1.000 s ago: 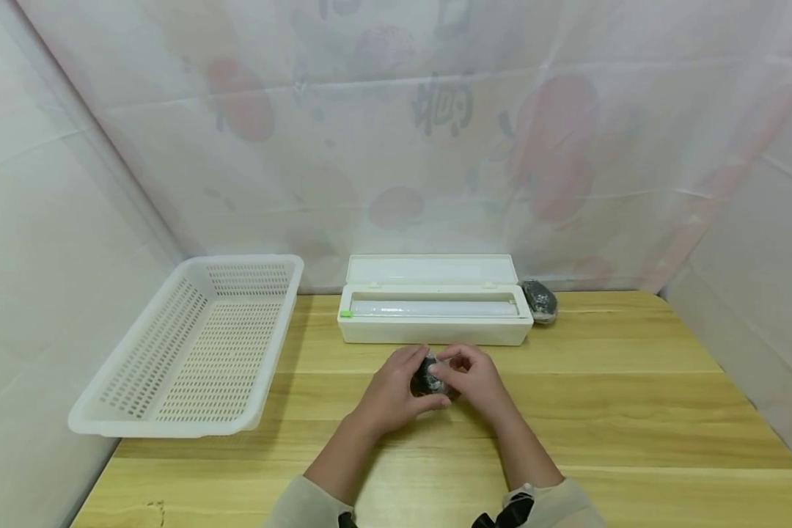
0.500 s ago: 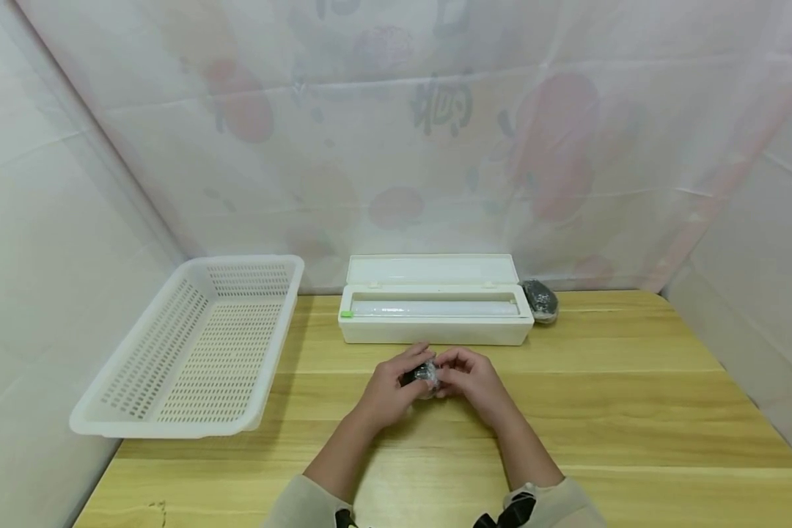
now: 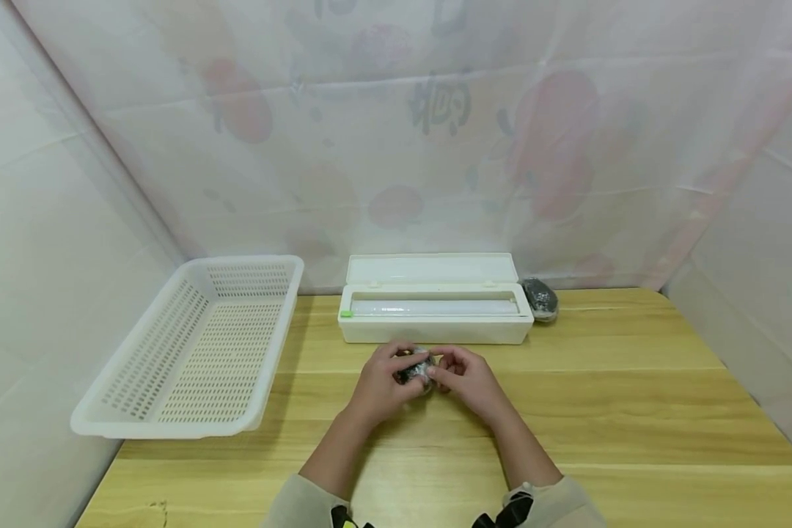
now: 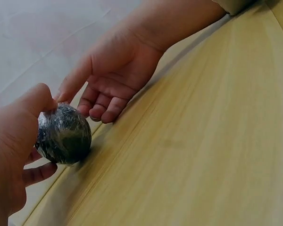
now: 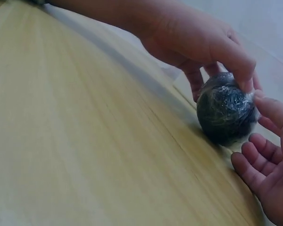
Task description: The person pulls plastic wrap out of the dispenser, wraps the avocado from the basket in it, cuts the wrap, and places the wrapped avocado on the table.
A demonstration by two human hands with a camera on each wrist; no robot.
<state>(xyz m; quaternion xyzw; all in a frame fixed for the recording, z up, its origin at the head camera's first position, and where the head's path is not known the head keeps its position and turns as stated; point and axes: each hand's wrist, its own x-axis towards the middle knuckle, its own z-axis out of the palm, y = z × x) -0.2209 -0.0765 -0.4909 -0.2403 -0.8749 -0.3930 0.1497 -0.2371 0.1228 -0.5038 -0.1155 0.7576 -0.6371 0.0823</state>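
Note:
A dark green, rounded, avocado-like fruit wrapped in clear cling film is between my hands, low over the table in front of a white dispenser box. My left hand grips the fruit, its thumb and fingers curled round the left side. From the right, my right hand pinches the film at the fruit's surface with thumb and forefinger. In the left wrist view, the other right-hand fingers curl loosely beside the fruit. Shiny creases of film cover the fruit's top, and its far underside is hidden.
The white cling film dispenser stands lid-up at the back, with a film roll and green slider. Against its right end lies another dark wrapped fruit. A white perforated basket sits at the left. Fabric walls enclose the table.
The wrapped fruit has shifted slightly left and turned in my left hand, whose fingers have changed their hold over it. My right hand stays at its right side, working the film.

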